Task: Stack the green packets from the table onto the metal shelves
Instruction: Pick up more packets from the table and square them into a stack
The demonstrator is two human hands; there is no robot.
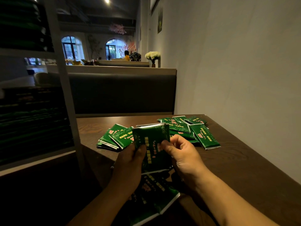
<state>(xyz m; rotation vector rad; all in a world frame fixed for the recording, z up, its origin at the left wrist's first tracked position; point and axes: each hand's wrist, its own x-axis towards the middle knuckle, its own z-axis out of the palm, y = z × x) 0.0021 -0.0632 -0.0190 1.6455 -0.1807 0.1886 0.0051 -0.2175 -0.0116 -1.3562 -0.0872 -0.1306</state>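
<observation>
Two bare forearms, no sleeves in view, left hand (130,162) and right hand (182,154) ungloved

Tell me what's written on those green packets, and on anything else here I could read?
Held packets, gripped by left hand and right hand: yellow and red print, too blurred to read.
Packets on the table: same print, unreadable.
Stacks on the metal shelves: too dark.
Nothing else bears text.

Dim interior, bright far windows (73,48), blurred shelves (32,111), curved edges
</observation>
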